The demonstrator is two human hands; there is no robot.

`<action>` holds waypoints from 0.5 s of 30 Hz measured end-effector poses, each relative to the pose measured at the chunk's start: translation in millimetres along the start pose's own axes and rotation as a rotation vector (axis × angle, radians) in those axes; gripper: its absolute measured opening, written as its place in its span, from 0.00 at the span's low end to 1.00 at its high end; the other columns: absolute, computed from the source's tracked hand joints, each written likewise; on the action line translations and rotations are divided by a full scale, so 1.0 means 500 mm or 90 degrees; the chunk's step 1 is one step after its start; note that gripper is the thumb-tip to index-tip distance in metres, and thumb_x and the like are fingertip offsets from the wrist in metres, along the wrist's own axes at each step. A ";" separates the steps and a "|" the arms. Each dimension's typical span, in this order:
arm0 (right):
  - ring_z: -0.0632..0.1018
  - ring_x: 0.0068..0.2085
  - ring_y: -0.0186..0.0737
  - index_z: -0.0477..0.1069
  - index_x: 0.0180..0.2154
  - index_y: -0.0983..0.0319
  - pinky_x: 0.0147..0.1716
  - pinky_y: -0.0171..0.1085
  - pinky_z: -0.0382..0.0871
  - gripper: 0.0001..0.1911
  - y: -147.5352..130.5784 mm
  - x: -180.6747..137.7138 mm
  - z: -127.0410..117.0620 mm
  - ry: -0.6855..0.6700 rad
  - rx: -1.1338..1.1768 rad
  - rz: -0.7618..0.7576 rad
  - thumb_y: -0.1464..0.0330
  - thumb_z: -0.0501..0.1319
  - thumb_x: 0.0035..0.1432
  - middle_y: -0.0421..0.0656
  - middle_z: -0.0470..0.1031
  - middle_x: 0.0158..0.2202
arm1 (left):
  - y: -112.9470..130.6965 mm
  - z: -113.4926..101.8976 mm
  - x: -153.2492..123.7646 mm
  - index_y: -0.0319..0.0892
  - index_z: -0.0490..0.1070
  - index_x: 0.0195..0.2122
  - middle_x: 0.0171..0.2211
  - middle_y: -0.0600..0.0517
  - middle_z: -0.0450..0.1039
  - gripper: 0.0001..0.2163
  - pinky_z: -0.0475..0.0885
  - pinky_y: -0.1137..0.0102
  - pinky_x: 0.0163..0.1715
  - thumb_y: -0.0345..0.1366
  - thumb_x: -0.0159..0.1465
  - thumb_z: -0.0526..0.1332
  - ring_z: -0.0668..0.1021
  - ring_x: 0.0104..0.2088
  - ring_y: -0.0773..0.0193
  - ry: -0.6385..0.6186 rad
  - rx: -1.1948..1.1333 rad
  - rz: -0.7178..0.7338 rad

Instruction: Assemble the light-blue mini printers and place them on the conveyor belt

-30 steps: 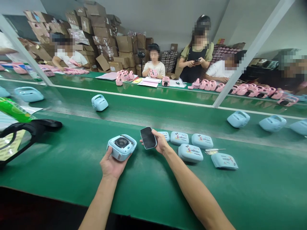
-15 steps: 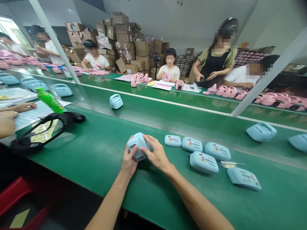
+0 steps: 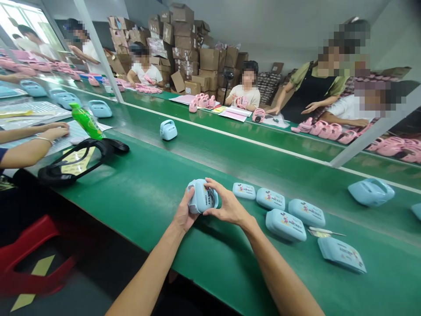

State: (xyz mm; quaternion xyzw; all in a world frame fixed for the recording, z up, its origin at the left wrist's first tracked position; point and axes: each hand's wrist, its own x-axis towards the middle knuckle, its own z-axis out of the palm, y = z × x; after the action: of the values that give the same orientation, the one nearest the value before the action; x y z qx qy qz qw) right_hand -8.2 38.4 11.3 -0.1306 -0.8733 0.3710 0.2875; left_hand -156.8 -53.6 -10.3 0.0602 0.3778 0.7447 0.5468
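Note:
Both my hands hold one light blue speaker (image 3: pixel 201 196) just above the green table (image 3: pixel 138 197). My left hand (image 3: pixel 183 214) grips its left side from below. My right hand (image 3: pixel 226 205) presses its printed blue front cover with fingers curled over the top. To the right lie several loose blue covers (image 3: pixel 285 224) with cartoon prints, in a row and a second one nearer me.
A green conveyor belt (image 3: pixel 230 153) runs behind, carrying blue speakers (image 3: pixel 168 130) (image 3: pixel 371 192). A black ring-shaped lamp (image 3: pixel 75 163) and a green bottle (image 3: pixel 83 121) sit at left, beside a co-worker's arms (image 3: pixel 31 147). Tweezers (image 3: pixel 324 231) lie by the covers. People work opposite with pink speakers (image 3: pixel 324 130).
A second ago my right hand held the cover apart from the open speaker. It has since been brought onto the speaker's front, and both hands now clasp the assembled piece. The view swung left.

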 end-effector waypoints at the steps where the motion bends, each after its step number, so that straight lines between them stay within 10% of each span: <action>1: 0.64 0.70 0.56 0.63 0.64 0.55 0.67 0.55 0.60 0.45 0.001 -0.001 0.001 0.005 -0.005 -0.003 0.60 0.77 0.47 0.54 0.61 0.69 | -0.001 0.000 0.000 0.44 0.73 0.54 0.42 0.50 0.81 0.21 0.79 0.68 0.37 0.42 0.61 0.71 0.82 0.38 0.60 -0.004 0.000 0.004; 15: 0.70 0.64 0.56 0.68 0.60 0.56 0.63 0.58 0.65 0.41 0.001 0.000 0.004 0.020 -0.068 -0.027 0.50 0.75 0.48 0.55 0.67 0.64 | -0.015 -0.023 0.007 0.46 0.73 0.53 0.46 0.49 0.80 0.29 0.78 0.66 0.42 0.45 0.52 0.77 0.82 0.44 0.56 -0.082 0.049 0.009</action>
State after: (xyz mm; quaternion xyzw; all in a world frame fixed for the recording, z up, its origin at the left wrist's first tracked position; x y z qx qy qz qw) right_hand -9.5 37.4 9.9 -0.1328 -0.8900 0.3153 0.3013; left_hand -158.0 -55.4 -24.1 0.1314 0.3702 0.7279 0.5620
